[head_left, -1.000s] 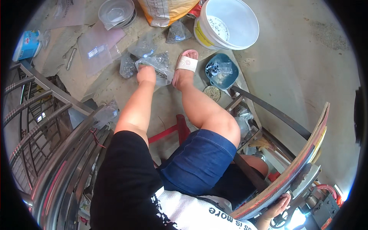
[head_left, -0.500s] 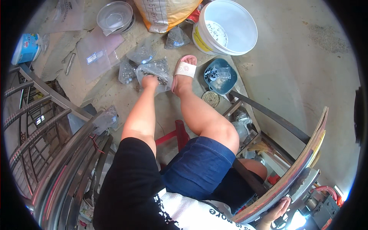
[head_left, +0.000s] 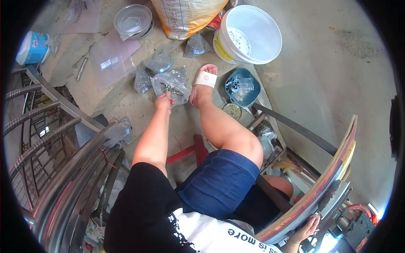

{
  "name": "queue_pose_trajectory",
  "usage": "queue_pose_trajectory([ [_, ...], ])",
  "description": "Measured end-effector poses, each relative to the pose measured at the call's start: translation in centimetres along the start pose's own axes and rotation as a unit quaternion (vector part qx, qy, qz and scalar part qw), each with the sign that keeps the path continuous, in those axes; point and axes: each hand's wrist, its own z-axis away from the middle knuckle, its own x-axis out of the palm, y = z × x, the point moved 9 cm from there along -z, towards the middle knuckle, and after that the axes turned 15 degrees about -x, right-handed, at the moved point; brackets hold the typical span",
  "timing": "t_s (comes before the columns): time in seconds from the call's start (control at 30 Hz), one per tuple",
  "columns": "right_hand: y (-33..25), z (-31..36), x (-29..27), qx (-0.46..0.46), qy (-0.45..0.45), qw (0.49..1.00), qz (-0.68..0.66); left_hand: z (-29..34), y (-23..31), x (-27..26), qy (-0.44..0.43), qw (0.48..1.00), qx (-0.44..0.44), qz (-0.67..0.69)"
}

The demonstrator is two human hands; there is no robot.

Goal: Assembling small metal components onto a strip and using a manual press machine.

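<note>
My left hand [head_left: 164, 102] is just outside the mouth of a clear plastic bag [head_left: 179, 96] on the floor, its fingers curled and pinched. Small dark and silvery pieces fill the bag; whatever sits between my fingertips is too small to make out. Similar bags lie around it: one bag [head_left: 158, 63] behind, another bag [head_left: 143, 81] to the left. At the lower right my right hand [head_left: 310, 227] rests by the edge of a worn wooden tabletop [head_left: 312, 198], fingers loosely stretched, beside a dark flat block [head_left: 333, 197].
A white bucket [head_left: 249, 36], a large woven sack [head_left: 185, 17] and a further small bag [head_left: 196, 45] stand beyond. Right of my sandalled foot are a blue basin [head_left: 242, 88] and a round dish of small pieces [head_left: 232, 111]. Bent metal bars [head_left: 55, 177] crowd the left side.
My left hand has drawn back out of the bag's opening toward me, fingers now pinched. My right hand stays by the tabletop. The view has shifted slightly.
</note>
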Motion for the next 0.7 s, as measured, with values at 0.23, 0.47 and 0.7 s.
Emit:
queue_pose_trajectory([
  [0.23, 0.2, -0.3, 0.0, -0.005, -0.027, 0.999, -0.021, 2.6, -2.9, -2.2, -0.038, 0.998, -0.01, -0.048],
  [0.47, 0.4, -0.5, 0.1, -0.051, -0.046, 0.998, -0.016, 6.7, -1.9, -4.1, -0.065, 0.996, 0.025, -0.062],
  [0.7, 0.9, -0.2, -1.2, -0.095, 0.025, 0.995, -0.024, 20.9, 1.8, -1.5, -0.159, 0.948, 0.139, -0.239],
])
